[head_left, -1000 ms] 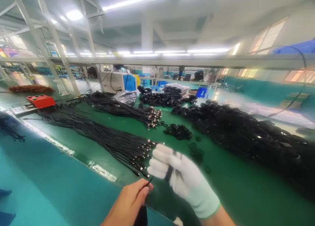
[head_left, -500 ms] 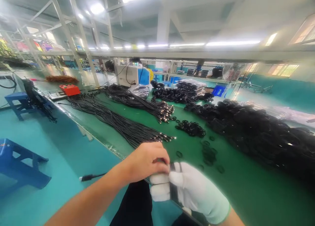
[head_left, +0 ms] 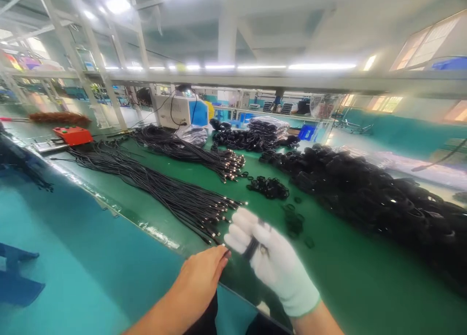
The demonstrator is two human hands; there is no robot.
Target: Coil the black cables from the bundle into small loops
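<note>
My right hand (head_left: pixel 275 262), in a white glove, is closed around a bundle of thin black cable (head_left: pixel 251 249) in the middle of the view, above the bench edge. My bare left hand (head_left: pixel 206 274) sits just left of it, thumb and fingers pressed together on a small dark piece with a pale tip, seemingly a cable end (head_left: pixel 226 251). Most of that piece is hidden by the fingers. Beyond both hands a long bunch of black cables (head_left: pixel 156 184) with metal-tipped connectors lies on the green bench (head_left: pixel 365 281).
A second cable bunch (head_left: pixel 189 150) lies farther back. Small black rings (head_left: pixel 270 187) are scattered right of it, and a big heap of black pieces (head_left: pixel 346 184) covers the right side. A red control box (head_left: pixel 73 136) stands at the far left. A blue stool (head_left: pixel 18 276) is on the floor.
My hands have come apart: the left moved down and left off the glove, while the right rose slightly with the cable bundle. The view has turned right.
</note>
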